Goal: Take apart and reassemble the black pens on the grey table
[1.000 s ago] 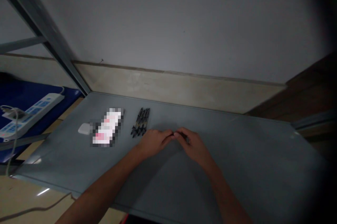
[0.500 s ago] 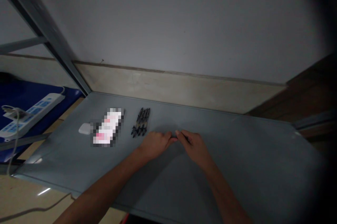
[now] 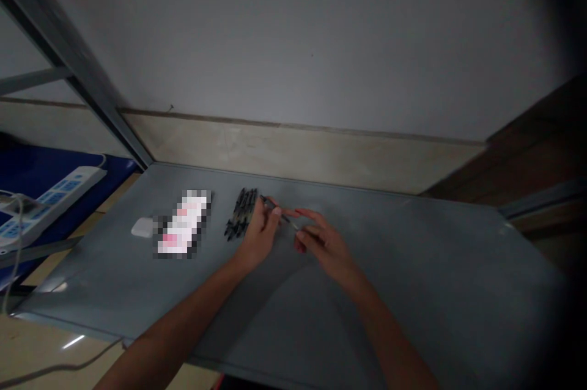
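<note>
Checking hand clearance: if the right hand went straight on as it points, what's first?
Probably the pen, one end of it at the right hand, then the left hand holding it; depth between the hands is unclear.

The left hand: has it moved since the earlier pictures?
Yes. Judged against the dark pens lying on the table, the left hand has moved leftward, closer to them, and slightly toward the table's far edge.

Person's left hand (image 3: pixel 260 235) grips a pen (image 3: pixel 288 220) | right hand (image 3: pixel 327 248) pinches its end | dark pens (image 3: pixel 239 213) lie just beside
</note>
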`<state>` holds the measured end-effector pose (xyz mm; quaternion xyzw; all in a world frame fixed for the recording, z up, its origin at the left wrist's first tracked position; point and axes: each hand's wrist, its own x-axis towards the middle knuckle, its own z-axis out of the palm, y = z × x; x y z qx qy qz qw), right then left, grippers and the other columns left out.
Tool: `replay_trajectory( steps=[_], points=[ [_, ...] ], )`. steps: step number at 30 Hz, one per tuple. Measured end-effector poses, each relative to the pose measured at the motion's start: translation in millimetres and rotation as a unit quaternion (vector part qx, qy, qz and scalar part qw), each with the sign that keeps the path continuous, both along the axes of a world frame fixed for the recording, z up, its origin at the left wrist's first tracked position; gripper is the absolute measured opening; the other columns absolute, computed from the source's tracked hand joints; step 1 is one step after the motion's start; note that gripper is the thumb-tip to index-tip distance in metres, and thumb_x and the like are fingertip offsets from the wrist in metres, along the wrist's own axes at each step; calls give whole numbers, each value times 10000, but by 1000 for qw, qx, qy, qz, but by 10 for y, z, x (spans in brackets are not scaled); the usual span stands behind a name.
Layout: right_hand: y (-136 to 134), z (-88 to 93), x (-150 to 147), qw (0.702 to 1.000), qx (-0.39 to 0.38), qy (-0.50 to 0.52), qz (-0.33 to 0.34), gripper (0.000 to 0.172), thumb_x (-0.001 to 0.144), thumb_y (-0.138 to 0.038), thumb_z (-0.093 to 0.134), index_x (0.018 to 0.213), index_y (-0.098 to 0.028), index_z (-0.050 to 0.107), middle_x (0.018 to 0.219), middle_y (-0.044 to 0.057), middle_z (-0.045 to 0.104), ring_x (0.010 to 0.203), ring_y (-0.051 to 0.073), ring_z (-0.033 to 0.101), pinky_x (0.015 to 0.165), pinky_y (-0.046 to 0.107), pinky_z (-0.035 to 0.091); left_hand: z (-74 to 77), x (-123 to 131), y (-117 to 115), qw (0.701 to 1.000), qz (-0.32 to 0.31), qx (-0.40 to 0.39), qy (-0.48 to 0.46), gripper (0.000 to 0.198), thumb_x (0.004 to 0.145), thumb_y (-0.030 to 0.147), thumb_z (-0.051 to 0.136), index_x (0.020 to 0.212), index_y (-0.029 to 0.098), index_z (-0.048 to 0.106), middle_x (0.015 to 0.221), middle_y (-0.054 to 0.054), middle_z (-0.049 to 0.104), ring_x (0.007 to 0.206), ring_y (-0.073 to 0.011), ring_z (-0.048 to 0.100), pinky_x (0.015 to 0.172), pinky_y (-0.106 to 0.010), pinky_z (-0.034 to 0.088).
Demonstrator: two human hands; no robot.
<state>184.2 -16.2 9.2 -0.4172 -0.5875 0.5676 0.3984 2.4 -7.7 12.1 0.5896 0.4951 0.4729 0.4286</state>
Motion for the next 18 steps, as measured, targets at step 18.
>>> replay_trajectory(
  steps=[18],
  points=[
    [43, 113, -9, 887, -185, 422, -29, 437, 861, -615, 665, 711, -214, 579, 709, -12, 547, 709, 151, 543, 734, 296, 499, -225, 91, -75, 928, -325, -173, -66, 601, 889, 694, 520, 954, 123, 695, 835, -98, 771, 752, -183, 713, 770, -296, 531]
  ],
)
